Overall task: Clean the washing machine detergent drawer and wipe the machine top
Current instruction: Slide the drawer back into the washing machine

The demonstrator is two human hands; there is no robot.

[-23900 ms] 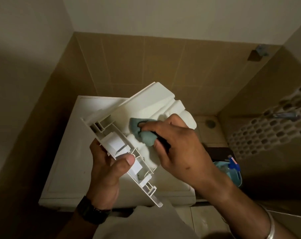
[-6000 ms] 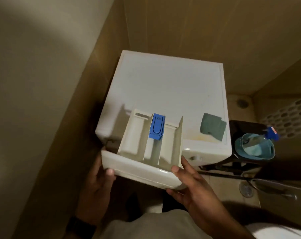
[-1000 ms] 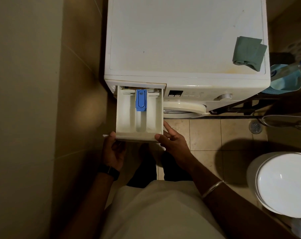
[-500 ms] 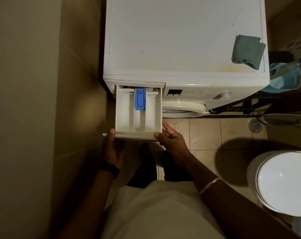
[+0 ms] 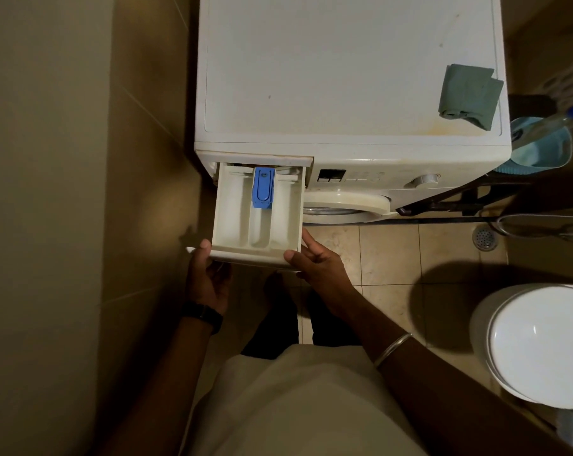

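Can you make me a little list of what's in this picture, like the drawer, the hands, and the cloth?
drawer: partly in its slot, front end sticking out
blue piece: in the drawer's middle section
left hand: grips drawer's front left corner
right hand: holds drawer's front right corner
cloth: folded, on the machine top, right side
stain: yellowish, near the cloth

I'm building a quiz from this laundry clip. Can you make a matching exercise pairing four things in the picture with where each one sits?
Things:
1. folded grey-green cloth
2. blue plastic siphon cap
3. white round dial
4. white plastic detergent drawer

Places:
A. middle compartment of the drawer
B. right side of the machine's front panel
C. near right corner of the machine top
D. partly pulled out, held at its front by both hands

Pairs: 1-C, 2-A, 3-B, 4-D
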